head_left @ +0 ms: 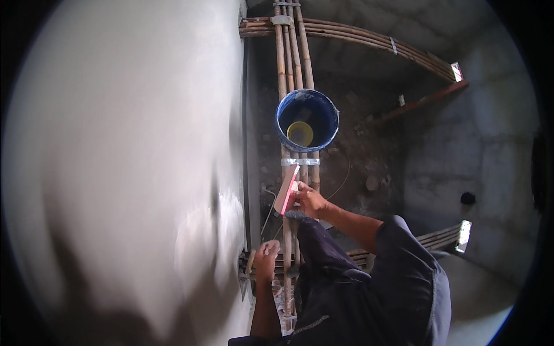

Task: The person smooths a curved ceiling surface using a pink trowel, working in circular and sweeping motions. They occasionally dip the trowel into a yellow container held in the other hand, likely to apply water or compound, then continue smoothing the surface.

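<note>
Right hand (310,202) gripping flat pink-edged tool (286,193), left hand (266,262) (grip unclear), smooth wall (133,144), jointed bamboo poles (307,66)

Grips a pink-edged float (287,193) in the right hand (310,202), flat face turned left toward the pale wall (133,132). Holds the left hand (266,260) nearer the body and close to that wall, grasp too unclear to tell. Looks down past both hands at bamboo poles (315,179), banded with silver tape (300,162), and, beyond the right hand, at a blue bucket (326,115) containing a yellow container (310,132).
</note>
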### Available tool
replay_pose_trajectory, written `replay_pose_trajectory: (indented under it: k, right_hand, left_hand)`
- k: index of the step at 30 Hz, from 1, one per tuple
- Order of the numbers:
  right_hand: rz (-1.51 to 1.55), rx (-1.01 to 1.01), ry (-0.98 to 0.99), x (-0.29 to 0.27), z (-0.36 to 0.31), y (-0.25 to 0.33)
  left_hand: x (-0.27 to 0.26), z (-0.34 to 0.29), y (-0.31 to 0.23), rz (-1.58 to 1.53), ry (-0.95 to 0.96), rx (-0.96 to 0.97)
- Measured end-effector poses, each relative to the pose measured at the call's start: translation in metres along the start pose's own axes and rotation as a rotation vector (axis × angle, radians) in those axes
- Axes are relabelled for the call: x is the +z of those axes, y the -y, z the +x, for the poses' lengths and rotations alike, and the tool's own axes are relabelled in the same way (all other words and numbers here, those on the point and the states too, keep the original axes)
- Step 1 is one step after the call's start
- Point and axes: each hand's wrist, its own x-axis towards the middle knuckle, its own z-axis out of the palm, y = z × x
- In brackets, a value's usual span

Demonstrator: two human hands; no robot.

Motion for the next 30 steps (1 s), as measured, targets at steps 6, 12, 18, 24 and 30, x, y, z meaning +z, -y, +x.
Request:
replay_pose_trajectory:
  k: [6, 12, 18, 24, 30]
  right_hand:
    - [0.174, -0.015, 0.163, 0.007, 0.014, -0.022]
    - [0.1, 0.004, 0.145, 0.017, 0.014, -0.024]
    - [0.24, 0.044, 0.23, 0.031, 0.004, -0.023]
    - [0.269, 0.081, 0.267, 0.042, -0.012, -0.027]
    - [0.205, 0.054, 0.221, 0.058, -0.043, -0.039]
  left_hand:
    - [0.046, 0.049, -0.048, -0.006, 0.152, 0.161]
    - [0.047, 0.08, -0.031, -0.207, 0.018, 0.242]
    - [0.035, 0.067, -0.042, -0.297, 0.076, 0.267]
    - [0.024, 0.054, -0.037, -0.202, 0.028, 0.36]
    - [0.021, 0.029, -0.032, -0.256, 0.065, 0.374]
